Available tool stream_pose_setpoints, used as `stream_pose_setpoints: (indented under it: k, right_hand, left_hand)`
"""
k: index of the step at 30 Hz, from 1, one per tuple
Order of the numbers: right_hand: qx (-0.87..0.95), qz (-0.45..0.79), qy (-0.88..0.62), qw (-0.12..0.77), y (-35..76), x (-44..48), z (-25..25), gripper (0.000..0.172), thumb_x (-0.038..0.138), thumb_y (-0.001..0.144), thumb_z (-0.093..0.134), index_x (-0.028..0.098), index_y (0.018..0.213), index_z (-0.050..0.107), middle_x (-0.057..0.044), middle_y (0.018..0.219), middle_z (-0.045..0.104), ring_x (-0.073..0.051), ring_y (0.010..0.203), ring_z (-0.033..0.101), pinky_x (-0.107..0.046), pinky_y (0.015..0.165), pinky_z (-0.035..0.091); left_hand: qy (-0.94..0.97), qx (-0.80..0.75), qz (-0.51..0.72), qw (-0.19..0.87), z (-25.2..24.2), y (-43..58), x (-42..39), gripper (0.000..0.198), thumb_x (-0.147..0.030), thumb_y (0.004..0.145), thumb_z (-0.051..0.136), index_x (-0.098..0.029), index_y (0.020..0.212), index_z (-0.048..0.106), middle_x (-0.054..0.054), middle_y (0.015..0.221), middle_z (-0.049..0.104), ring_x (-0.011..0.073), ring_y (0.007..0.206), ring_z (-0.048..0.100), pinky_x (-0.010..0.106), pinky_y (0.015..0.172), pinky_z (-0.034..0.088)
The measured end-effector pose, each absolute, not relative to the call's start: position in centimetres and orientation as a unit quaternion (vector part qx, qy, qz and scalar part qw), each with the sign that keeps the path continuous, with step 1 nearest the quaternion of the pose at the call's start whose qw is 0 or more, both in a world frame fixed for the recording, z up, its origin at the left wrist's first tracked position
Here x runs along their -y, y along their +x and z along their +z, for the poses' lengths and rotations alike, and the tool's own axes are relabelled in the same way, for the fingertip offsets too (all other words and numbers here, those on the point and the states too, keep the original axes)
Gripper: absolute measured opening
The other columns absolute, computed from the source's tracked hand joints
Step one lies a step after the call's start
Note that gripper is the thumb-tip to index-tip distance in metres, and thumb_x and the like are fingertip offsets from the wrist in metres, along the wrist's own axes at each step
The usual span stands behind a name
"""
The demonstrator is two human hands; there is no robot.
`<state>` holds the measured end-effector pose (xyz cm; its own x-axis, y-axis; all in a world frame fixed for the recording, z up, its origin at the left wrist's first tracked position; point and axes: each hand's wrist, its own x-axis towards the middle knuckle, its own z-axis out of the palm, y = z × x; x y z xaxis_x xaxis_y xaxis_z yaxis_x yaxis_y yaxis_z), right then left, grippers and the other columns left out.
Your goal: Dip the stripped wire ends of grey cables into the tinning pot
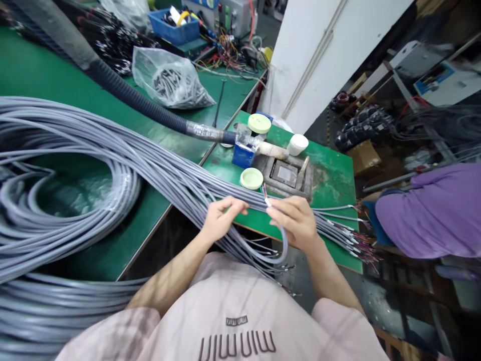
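Pinched in my right hand [295, 220] is the end of a grey cable [282, 250]; its thin coloured wires [264, 191] point up and away from me, and the cable loops down below the hand. My left hand [224, 216] is just left of it, over the bundle of grey cables [180, 173], thumb and fingers drawn together; whether anything small is between them is hidden. Beyond my hands lie a round pale green lid [251, 178] and a dark square metal pot [285, 173] set in the green bench. Stripped cable ends [347, 238] fan out at the right.
A ribbed hose [150, 108] with a pale nozzle crosses above the bench. Past it stand a blue box [243, 155], a white cup [298, 144] and a yellow-lidded jar [259, 124]. A person in purple [432, 210] is at the right. Coiled cables [124, 185] lie left.
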<state>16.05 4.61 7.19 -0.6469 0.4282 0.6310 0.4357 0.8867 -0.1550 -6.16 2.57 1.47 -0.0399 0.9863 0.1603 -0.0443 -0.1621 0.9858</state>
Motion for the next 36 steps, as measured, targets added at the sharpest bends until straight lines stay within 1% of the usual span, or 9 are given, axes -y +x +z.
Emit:
stream_pose_setpoints:
  k: [2, 4, 7, 10, 17, 20, 25, 32, 36]
  right_hand:
    - [0.92, -0.014, -0.212, 0.329, 15.4, -3.3, 6.5, 0.035, 0.022, 0.085, 0.065, 0.034, 0.118, 0.062, -0.002, 0.118, 0.07, -0.02, 0.1, 0.064, -0.039, 0.086, 0.049]
    - [0.93, -0.021, -0.194, 0.311, 15.0, -2.3, 5.8, 0.036, 0.02, 0.085, 0.065, 0.034, 0.118, 0.063, -0.002, 0.12, 0.069, -0.019, 0.102, 0.063, -0.038, 0.087, 0.049]
    - [0.94, -0.027, -0.179, 0.29, 14.7, -1.3, 5.2, 0.035, 0.016, 0.085, 0.064, 0.031, 0.116, 0.064, -0.002, 0.121, 0.069, -0.019, 0.104, 0.062, -0.039, 0.09, 0.048]
    - [0.94, -0.018, -0.186, 0.286, 14.7, -0.6, 4.9, 0.034, 0.014, 0.085, 0.063, 0.032, 0.113, 0.066, -0.001, 0.118, 0.07, -0.019, 0.105, 0.061, -0.04, 0.093, 0.048]
    - [0.928, 0.001, -0.209, 0.308, 14.7, 0.1, 4.0, 0.032, 0.014, 0.087, 0.058, 0.034, 0.111, 0.067, 0.0, 0.116, 0.071, -0.019, 0.104, 0.061, -0.041, 0.092, 0.049]
    - [0.92, 0.015, -0.216, 0.327, 14.6, 0.4, 3.7, 0.033, 0.013, 0.087, 0.056, 0.031, 0.112, 0.067, -0.002, 0.113, 0.072, -0.019, 0.102, 0.062, -0.041, 0.09, 0.05]
    - [0.906, 0.036, -0.226, 0.355, 14.4, 0.7, 3.3, 0.038, 0.012, 0.087, 0.056, 0.035, 0.116, 0.065, -0.001, 0.112, 0.073, -0.019, 0.1, 0.063, -0.04, 0.085, 0.051]
    - [0.9, 0.047, -0.231, 0.365, 14.5, 0.8, 2.8, 0.04, 0.012, 0.087, 0.055, 0.037, 0.117, 0.064, -0.001, 0.112, 0.072, -0.02, 0.098, 0.063, -0.041, 0.082, 0.053]
    - [0.898, 0.059, -0.228, 0.372, 14.5, 1.0, 2.6, 0.041, 0.011, 0.087, 0.052, 0.032, 0.12, 0.064, -0.004, 0.109, 0.073, -0.021, 0.098, 0.062, -0.041, 0.081, 0.053]
  left_hand:
    - [0.501, -0.404, 0.509, 0.571, 2.1, -5.2, -1.7, 0.045, -0.055, 0.085, 0.056, -0.015, 0.072, 0.071, 0.005, 0.067, 0.07, 0.0171, 0.065, 0.064, 0.031, 0.067, 0.052]
    - [0.466, -0.383, 0.487, 0.632, 2.2, -4.5, -1.2, 0.05, -0.059, 0.083, 0.055, -0.015, 0.064, 0.068, 0.004, 0.059, 0.066, 0.0145, 0.058, 0.059, 0.028, 0.061, 0.049]
    - [0.425, -0.38, 0.477, 0.669, 1.7, -4.1, -0.8, 0.049, -0.058, 0.08, 0.061, -0.015, 0.056, 0.064, 0.001, 0.053, 0.061, 0.011, 0.053, 0.053, 0.026, 0.057, 0.045]
    - [0.403, -0.381, 0.468, 0.688, 1.4, -4.2, -0.5, 0.044, -0.055, 0.076, 0.066, -0.014, 0.059, 0.067, 0.002, 0.057, 0.064, 0.0114, 0.055, 0.055, 0.025, 0.059, 0.046]
    - [0.429, -0.395, 0.473, 0.66, 1.8, -4.1, 0.2, 0.043, -0.053, 0.078, 0.064, -0.014, 0.06, 0.069, 0.005, 0.061, 0.068, 0.0138, 0.059, 0.059, 0.026, 0.062, 0.048]
    - [0.462, -0.412, 0.481, 0.621, 2.0, -4.1, 0.3, 0.044, -0.053, 0.079, 0.063, -0.014, 0.059, 0.069, 0.005, 0.061, 0.068, 0.0143, 0.06, 0.06, 0.027, 0.063, 0.048]
    - [0.517, -0.437, 0.483, 0.555, 2.2, -4.2, 0.5, 0.046, -0.052, 0.083, 0.059, -0.015, 0.058, 0.07, 0.005, 0.059, 0.066, 0.0142, 0.059, 0.058, 0.027, 0.06, 0.046]
    - [0.566, -0.432, 0.498, 0.494, 2.3, -4.3, 0.6, 0.035, -0.043, 0.088, 0.056, -0.018, 0.075, 0.077, 0.004, 0.062, 0.068, 0.0131, 0.058, 0.056, 0.027, 0.058, 0.045]
    - [0.573, -0.436, 0.498, 0.484, 2.1, -4.2, 0.7, 0.037, -0.043, 0.088, 0.056, -0.018, 0.069, 0.075, 0.004, 0.061, 0.067, 0.0147, 0.061, 0.058, 0.028, 0.06, 0.046]
